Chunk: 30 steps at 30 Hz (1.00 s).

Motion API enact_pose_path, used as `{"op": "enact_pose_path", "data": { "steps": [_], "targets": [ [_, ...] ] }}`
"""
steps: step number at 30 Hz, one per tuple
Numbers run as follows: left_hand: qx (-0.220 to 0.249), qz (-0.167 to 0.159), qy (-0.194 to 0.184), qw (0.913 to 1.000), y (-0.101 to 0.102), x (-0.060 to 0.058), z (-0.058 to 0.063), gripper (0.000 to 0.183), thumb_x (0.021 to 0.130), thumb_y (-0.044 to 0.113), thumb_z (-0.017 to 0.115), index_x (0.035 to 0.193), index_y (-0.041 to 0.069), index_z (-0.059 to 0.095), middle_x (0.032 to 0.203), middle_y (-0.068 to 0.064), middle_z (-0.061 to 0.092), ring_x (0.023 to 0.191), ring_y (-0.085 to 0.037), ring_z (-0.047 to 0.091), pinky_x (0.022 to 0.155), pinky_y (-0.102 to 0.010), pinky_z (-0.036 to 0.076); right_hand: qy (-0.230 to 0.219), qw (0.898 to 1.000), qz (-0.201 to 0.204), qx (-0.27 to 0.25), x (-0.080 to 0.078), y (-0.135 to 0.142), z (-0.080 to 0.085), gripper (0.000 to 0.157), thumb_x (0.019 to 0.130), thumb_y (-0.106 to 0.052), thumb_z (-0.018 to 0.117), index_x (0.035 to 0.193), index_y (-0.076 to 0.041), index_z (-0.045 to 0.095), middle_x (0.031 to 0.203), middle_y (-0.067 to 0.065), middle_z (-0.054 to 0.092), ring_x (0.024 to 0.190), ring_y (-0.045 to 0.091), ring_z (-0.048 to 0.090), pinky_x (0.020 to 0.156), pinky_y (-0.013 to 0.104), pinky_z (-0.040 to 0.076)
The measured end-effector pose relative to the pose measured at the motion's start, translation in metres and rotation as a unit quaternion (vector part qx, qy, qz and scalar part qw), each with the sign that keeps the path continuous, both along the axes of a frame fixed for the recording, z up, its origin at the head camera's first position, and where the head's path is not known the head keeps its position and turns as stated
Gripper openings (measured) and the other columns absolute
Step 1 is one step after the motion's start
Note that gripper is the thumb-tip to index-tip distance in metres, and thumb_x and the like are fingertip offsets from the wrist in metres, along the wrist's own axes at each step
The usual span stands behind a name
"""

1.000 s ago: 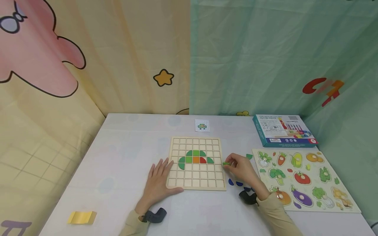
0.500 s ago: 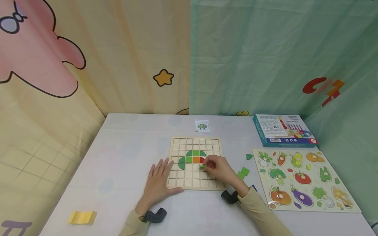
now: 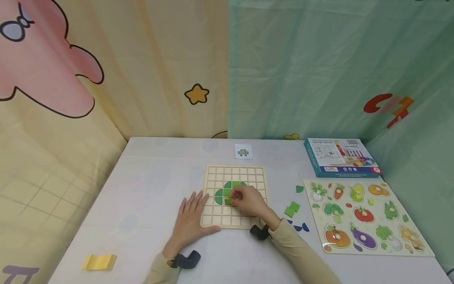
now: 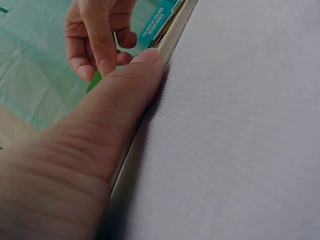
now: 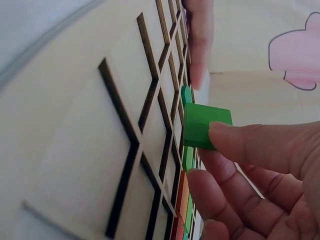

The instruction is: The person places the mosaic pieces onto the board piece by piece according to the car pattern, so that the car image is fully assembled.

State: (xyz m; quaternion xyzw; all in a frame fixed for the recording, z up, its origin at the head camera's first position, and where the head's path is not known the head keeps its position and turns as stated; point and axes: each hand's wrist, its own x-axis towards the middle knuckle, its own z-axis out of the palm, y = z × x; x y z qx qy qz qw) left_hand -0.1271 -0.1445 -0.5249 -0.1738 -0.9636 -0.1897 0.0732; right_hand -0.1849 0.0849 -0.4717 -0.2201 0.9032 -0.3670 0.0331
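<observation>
A green square tile (image 5: 202, 122) is pinched between the thumb and fingers of my right hand (image 3: 248, 200). That hand is over the wooden grid board (image 3: 216, 221), with the tile close over a square right of a dark green quarter-round piece (image 3: 218, 196). On the board lie green squares and dark green quarter-rounds; an orange tile (image 5: 184, 192) shows in the right wrist view, while my right hand covers part of the pattern in the head view. My left hand (image 3: 191, 211) rests spread at the board's left edge, its thumb (image 4: 127, 85) along the near edge.
Right of the board lie green square tiles (image 3: 289, 212), a dark green quarter-round (image 3: 299, 189) and several blue pieces (image 3: 305, 227). Farther right are a vegetable puzzle board (image 3: 345, 225) and a box (image 3: 344, 157). A pattern card (image 3: 242, 152) lies behind; yellow paper (image 3: 99, 262) lies front left.
My right hand brought the green square from the board's right side leftward over its middle. The green tiles on the table came into view behind it. My left hand stayed still.
</observation>
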Motion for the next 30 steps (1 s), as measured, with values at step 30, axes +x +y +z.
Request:
{"op": "enact_pose_path", "data": {
  "steps": [30],
  "targets": [
    [0.006, -0.002, -0.001, 1.0, 0.0002, 0.0001, 0.0003, 0.11, 0.068, 0.081, 0.056, 0.149, 0.01, 0.031, 0.154, -0.01, 0.024, 0.142, -0.03, 0.012, 0.112, -0.048, 0.004, 0.008, 0.998, -0.036, 0.059, -0.0059, -0.0108, 0.002, 0.005, 0.082, -0.017, 0.073, 0.077, -0.017, 0.071, 0.072, -0.009, 0.064, 0.069, 0.007, 0.058, 0.06, 0.027, 0.047]
  ]
}}
